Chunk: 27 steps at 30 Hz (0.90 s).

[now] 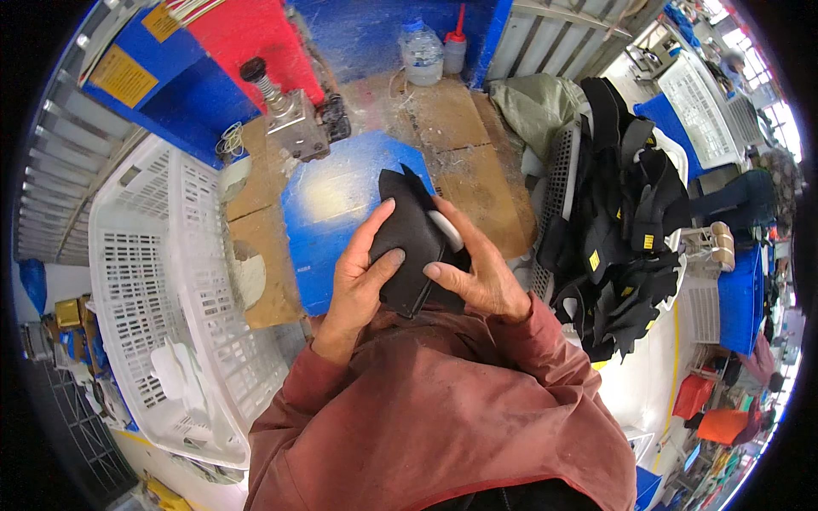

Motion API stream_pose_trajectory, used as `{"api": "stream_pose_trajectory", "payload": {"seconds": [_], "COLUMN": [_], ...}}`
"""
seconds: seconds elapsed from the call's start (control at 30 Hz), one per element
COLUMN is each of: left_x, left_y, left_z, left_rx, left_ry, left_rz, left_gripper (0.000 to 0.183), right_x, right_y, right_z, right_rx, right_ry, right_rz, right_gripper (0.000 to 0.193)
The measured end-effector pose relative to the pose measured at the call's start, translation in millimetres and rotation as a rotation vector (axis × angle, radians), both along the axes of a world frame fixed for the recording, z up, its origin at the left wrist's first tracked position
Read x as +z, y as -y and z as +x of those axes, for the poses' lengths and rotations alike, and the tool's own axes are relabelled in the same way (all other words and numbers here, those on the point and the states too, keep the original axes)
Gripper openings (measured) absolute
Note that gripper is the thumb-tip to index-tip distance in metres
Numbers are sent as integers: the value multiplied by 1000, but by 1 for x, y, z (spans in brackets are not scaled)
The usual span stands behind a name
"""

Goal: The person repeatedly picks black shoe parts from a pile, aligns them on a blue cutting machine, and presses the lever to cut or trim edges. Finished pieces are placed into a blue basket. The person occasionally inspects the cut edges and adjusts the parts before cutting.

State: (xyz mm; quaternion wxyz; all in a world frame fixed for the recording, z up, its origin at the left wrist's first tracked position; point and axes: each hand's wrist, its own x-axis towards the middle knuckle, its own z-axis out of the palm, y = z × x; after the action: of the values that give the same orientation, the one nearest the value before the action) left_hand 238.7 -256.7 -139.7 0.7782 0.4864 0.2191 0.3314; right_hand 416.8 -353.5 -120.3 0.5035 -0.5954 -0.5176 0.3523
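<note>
My left hand (356, 281) grips a folded black sheet piece (402, 243), thumb on its face and fingers around its left edge. Its upper end opens into two pointed flaps. On the other side, my right hand (484, 277) closes around the piece's right edge. A smooth white oblong thing (445, 228) shows beside the right fingers against the black material; I cannot tell what it is. Both hands are above the near edge of a blue board (336, 204). The undersides of the fingers are partly hidden.
Beyond the board stands a metal spring-loaded machine head (294, 123) by a red panel (251, 47). White crates (136, 272) are at left. At right, several black straps with yellow labels (613, 230) are piled up by a grey crate (558, 183). A clear bottle (422, 55) stands at the back.
</note>
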Motion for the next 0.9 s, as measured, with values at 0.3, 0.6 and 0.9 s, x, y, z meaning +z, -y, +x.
{"api": "stream_pose_trajectory", "payload": {"seconds": [0.3, 0.6, 0.9], "left_x": [2, -11, -22], "left_y": [-11, -47, -47], "left_z": [-29, -87, -96], "left_rx": [30, 224, 236], "left_ry": [83, -104, -27], "left_rz": [-99, 79, -91], "left_gripper": [62, 69, 55], "right_x": [-32, -29, -24], "right_y": [-24, -59, -116], "right_z": [-25, 34, 9], "right_rx": [96, -46, -128], "right_ry": [-659, -313, -730], "right_rz": [-112, -43, 67], "right_gripper": [36, 24, 22]}}
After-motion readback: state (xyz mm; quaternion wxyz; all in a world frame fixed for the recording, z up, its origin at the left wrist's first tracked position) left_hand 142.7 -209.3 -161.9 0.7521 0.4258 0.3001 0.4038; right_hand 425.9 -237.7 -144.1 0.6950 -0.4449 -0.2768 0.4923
